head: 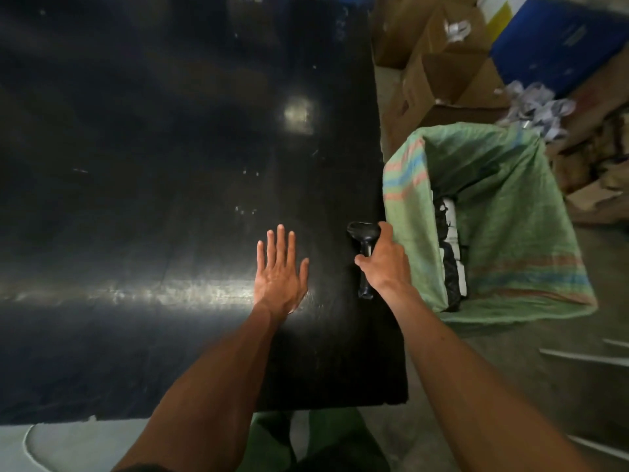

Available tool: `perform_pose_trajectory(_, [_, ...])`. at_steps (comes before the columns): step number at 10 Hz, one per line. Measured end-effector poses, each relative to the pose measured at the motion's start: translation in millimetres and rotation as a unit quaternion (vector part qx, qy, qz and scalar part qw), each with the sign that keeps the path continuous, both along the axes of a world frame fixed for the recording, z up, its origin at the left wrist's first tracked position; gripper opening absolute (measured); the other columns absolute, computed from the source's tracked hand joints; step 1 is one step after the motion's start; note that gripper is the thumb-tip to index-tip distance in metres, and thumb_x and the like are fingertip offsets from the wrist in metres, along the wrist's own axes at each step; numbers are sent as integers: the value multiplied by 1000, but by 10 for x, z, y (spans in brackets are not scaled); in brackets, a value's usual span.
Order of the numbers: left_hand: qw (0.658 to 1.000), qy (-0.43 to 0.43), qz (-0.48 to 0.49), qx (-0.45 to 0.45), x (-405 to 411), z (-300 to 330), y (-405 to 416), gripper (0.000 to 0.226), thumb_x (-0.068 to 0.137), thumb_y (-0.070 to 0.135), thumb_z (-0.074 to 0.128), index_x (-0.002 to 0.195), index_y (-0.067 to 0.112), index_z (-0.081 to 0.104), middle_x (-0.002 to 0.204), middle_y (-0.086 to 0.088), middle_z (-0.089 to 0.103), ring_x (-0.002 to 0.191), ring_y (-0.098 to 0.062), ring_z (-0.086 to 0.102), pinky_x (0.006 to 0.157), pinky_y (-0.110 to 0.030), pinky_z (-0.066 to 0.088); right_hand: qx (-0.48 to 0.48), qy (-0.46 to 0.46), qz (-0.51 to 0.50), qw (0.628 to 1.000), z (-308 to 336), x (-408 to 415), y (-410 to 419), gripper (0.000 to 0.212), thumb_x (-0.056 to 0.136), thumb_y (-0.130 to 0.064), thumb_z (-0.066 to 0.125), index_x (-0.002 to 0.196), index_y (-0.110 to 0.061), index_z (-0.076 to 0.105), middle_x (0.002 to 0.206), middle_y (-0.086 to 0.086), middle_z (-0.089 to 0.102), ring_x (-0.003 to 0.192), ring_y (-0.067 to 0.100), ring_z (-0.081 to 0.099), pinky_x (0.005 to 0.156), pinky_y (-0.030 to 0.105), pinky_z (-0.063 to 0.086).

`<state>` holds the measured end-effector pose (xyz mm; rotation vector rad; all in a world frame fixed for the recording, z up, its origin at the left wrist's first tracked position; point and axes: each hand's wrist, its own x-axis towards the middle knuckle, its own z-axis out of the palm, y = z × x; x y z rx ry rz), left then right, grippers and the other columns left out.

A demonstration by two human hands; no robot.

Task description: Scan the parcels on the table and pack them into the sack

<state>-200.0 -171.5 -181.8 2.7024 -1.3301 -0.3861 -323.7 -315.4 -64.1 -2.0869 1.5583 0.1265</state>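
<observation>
Right hand (384,264) grips scanner (363,248); left hand (280,270) flat on table (136,165).

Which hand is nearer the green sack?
Right. The right hand grips the barcode scanner at the table's right edge, right beside the green sack. The left hand lies flat and open on the table, farther left.
</observation>
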Motion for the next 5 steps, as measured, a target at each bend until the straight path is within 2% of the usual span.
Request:
perform_pose_trajectory(3, [1000,12,-3,15,4,44,-3,69,103,52,2,158,11,-9,164,-13,-19,152,-30,-18,124,-51,-4,0,4,-8,1000,-20,-116,-174,73,91,-21,72,150,-27,30,118,15,66,103,35,67,88,47,57])
perform_pose_trajectory(5, [1000,11,-1,8,13,29,-17,68,103,52,4,158,13,-8,164,-11,-19,152,-29,-18,124,-49,-7,-22,-13,11,1000,68,-223,-119,83,91,-28,73,155,-25,22,127,15,61,114,37,63,94,47,53])
